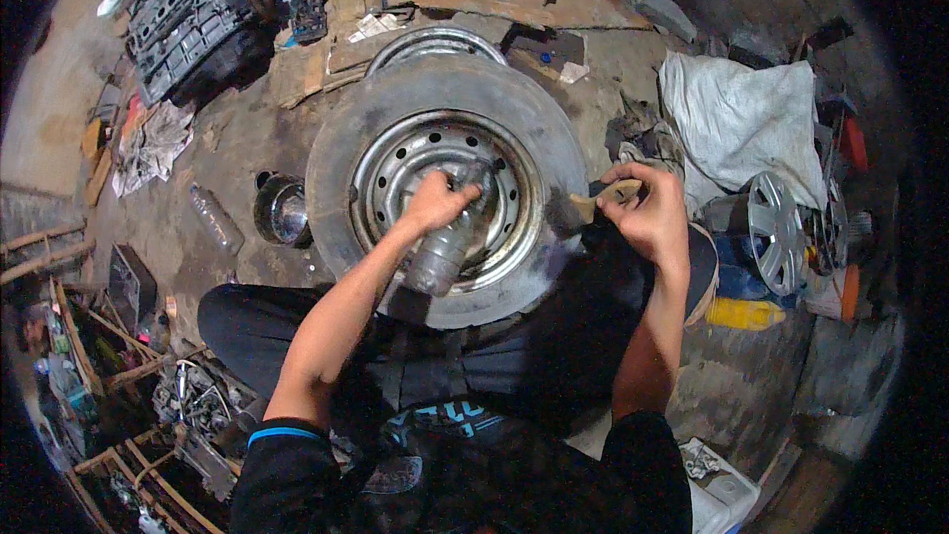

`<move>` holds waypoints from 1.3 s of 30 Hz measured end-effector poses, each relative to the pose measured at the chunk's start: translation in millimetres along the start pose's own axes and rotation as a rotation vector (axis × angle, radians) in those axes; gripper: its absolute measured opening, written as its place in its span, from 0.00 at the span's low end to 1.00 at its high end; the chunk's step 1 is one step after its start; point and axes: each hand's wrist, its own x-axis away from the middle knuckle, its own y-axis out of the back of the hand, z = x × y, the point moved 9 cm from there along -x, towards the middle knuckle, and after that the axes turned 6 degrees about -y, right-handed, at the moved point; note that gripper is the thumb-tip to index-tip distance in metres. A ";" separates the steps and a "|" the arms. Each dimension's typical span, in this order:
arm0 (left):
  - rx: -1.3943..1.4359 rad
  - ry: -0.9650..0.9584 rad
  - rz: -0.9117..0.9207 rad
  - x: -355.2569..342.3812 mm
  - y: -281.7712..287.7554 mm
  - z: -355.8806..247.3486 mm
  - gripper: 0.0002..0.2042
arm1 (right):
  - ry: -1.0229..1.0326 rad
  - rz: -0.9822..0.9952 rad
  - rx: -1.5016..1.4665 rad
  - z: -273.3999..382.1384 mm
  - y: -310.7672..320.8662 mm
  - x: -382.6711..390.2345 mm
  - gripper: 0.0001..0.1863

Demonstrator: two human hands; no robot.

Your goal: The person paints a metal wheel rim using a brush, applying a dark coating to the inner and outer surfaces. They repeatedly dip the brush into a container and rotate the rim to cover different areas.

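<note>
A: Where are the hands?

B: The left hand [442, 204] is closed around the upper part of a clear plastic bottle [439, 262], over the metal rim [395, 135]. The right hand [654, 216] pinches a small brown piece [615, 197] between thumb and fingers, just right of the tyre [341, 143]. I can't tell what it's made of.

A: And the wheel?

B: Flat in front of the person, close to their legs.

A: What might go wrong?

B: The bottle could spill, I'd say, if it has liquid in it and that grip squeezes its thin wall. I can't see whether it's capped. If the fingers are wet, it might slip and drop into the rim.

A: Anything on the right?

B: The brown piece looks held only at its edge, so a loose pinch could drop it.
</note>
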 end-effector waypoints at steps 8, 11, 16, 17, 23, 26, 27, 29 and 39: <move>0.012 -0.239 -0.030 25.6 19.9 -12.6 0.37 | 0.197 -0.110 -0.103 23.7 -21.0 -6.8 0.09; 0.094 -0.297 -0.110 50.4 71.6 -23.5 0.33 | 0.435 -0.116 -0.159 53.6 -38.6 -5.0 0.09; 0.082 -0.271 -0.336 65.0 203.4 17.0 0.26 | 0.459 0.139 -0.265 75.0 -98.1 -25.4 0.10; 0.088 -0.307 -0.367 67.2 237.4 21.1 0.25 | 0.498 0.179 -0.278 85.0 -114.1 -29.7 0.11; 0.086 -0.109 -0.703 65.9 389.1 94.0 0.25 | 0.785 0.286 -0.197 128.0 -200.4 -58.5 0.17; 0.050 -0.150 -0.767 35.3 410.0 135.8 0.24 | 0.761 0.289 -0.150 133.0 -218.0 -67.2 0.16; -0.005 -0.138 -0.787 28.8 414.3 151.8 0.23 | 0.763 0.282 -0.118 133.6 -221.6 -69.3 0.14; -0.016 -0.185 -0.835 4.0 415.7 196.4 0.22 | 0.744 0.290 -0.039 134.7 -219.6 -74.1 0.13; -0.038 0.011 -0.837 -70.6 342.5 356.5 0.25 | 0.929 0.281 0.343 115.7 -229.2 -53.8 0.12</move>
